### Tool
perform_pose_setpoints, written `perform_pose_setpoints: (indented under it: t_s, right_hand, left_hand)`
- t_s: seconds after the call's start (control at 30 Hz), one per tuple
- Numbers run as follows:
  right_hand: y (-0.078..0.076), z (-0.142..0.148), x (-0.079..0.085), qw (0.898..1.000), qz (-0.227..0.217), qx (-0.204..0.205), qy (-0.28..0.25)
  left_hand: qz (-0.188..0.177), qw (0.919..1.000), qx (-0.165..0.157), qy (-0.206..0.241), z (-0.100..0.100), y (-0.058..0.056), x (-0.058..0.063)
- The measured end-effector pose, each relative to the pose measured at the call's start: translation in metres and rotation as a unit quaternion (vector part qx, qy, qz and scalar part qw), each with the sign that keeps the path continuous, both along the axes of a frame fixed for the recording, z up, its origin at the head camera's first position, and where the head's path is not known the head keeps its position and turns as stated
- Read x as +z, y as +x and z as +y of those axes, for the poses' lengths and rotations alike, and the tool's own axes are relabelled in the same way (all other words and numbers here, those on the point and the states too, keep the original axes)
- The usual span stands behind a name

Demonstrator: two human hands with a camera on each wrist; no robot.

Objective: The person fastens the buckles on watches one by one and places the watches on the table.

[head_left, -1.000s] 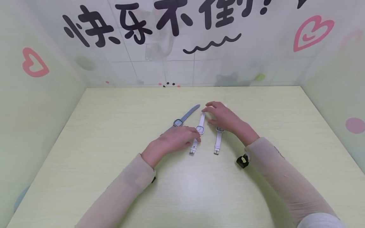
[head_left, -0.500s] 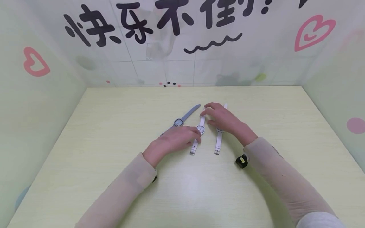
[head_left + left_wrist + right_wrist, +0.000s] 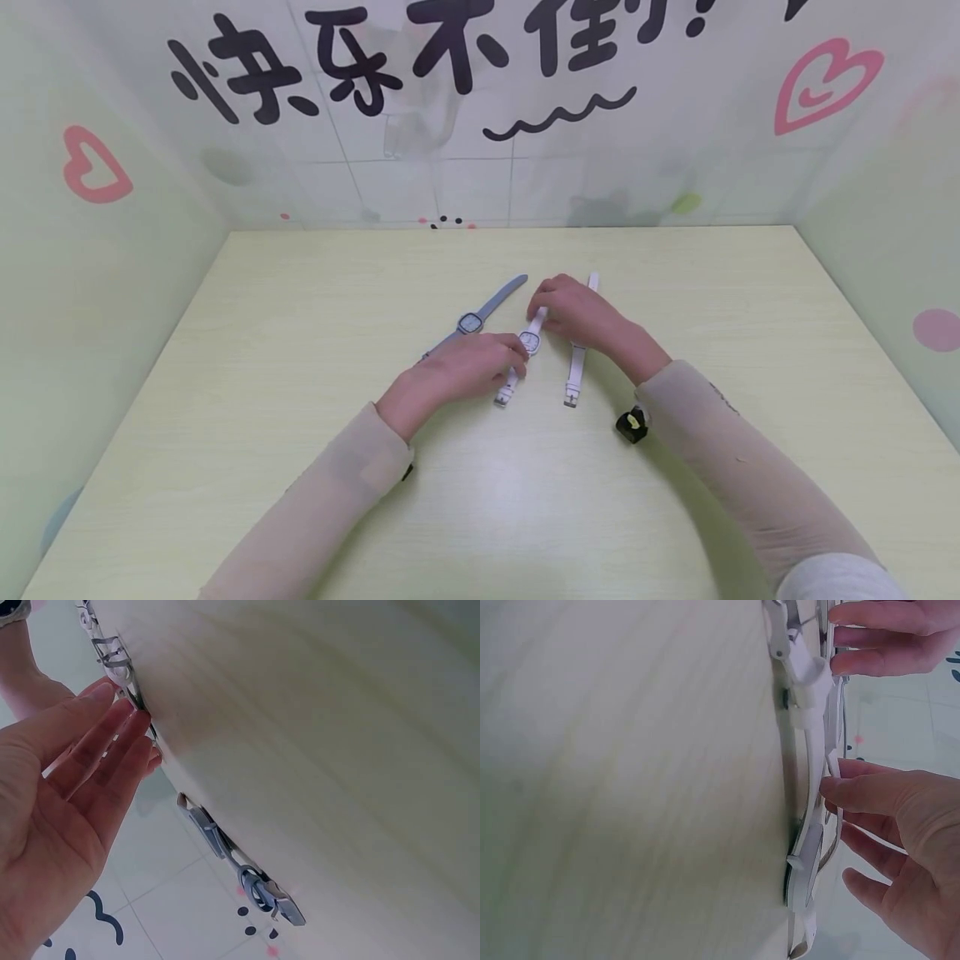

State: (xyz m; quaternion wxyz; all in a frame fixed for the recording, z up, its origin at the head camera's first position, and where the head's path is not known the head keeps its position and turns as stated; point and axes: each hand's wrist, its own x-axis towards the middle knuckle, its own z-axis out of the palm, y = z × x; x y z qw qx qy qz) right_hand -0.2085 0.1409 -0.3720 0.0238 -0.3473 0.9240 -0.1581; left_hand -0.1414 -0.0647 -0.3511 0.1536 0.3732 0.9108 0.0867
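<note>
Three wristwatches lie on the pale table. The middle white watch (image 3: 529,342) has my left hand (image 3: 472,362) at its face and lower strap, thumb and fingertips closing on it. Its upper strap is pinched between the thumb and fingers of my right hand (image 3: 577,312). Beneath that right hand lies a second white watch (image 3: 576,367), its face mostly covered; it fills the foreground in the right wrist view. A blue-grey watch (image 3: 470,322) rests slanted to the left, its lower end hidden behind my left hand; its buckle end (image 3: 259,889) shows in the left wrist view.
The table (image 3: 300,283) meets a white back wall (image 3: 465,187) with black lettering. Pale green side walls stand at left and right. A small black device (image 3: 632,425) hangs under the right sleeve.
My right hand has come down and its fingers have closed on the middle white watch's upper strap. That watch has turned slightly, top to the right and buckle to the left.
</note>
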Motion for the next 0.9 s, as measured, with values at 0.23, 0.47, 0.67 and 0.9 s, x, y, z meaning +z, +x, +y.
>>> perform_pose_setpoints:
  t_s: [0.23, 0.47, 0.67, 0.9]
  right_hand:
    - [0.001, 0.002, 0.001, 1.000, 0.003, 0.005, 0.007]
    - [0.002, 0.004, 0.003, 1.000, 0.012, 0.020, 0.001]
    - [0.004, 0.009, 0.008, 1.000, 0.010, 0.024, -0.001]
    - [0.007, 0.013, 0.013, 0.999, 0.012, 0.034, -0.015]
  left_hand:
    - [-0.019, 0.9996, 0.018, 0.008, 0.000, 0.001, 0.001]
    - [-0.049, 0.9972, 0.050, 0.027, 0.000, 0.000, 0.002]
    - [-0.068, 0.9947, 0.070, 0.031, 0.000, 0.001, 0.004]
    - [-0.120, 0.9841, 0.109, 0.073, -0.003, -0.001, 0.003]
